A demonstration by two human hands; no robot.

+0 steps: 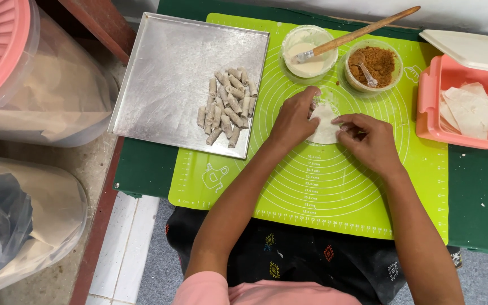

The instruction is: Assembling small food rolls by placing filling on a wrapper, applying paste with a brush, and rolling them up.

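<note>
Two big clear plastic tubs (40, 96) stand at the left edge, well apart from the work, one with a pink lid. Next in size is the dark green counter (142, 169), and on it a lime green baking mat (334, 192) printed with rings. A square metal tray (165, 68) overlaps the mat's upper left corner and holds a pile of small finished rolls (228, 104) toward its right side. At the right, a pink box (441, 113) with its pale lid (475, 49) propped at the back holds thin pastry sheets (473, 110). Near the top of the mat sit two small bowls — one of white paste (310, 52) with a wooden-handled brush (362, 31) resting in it, one of brown crumbly filling (375, 65) with a spoon (365, 70).

Smallest of all is the pastry wrapper (326, 127), lying flat on the mat just below the bowls, between both hands. The left hand (295, 121) presses its fingertips on the wrapper's upper left edge; the right hand (368, 138) pinches the right edge between thumb and fingers. Neither hand is clenched — both are lightly gripping the sheet.

The step in hand looks like folding or starting to roll the wrapper, though whether filling already lies inside cannot be told. The next move would call for a gentle, even tuck with both hands, since so thin a sheet seems likely to tear.
</note>
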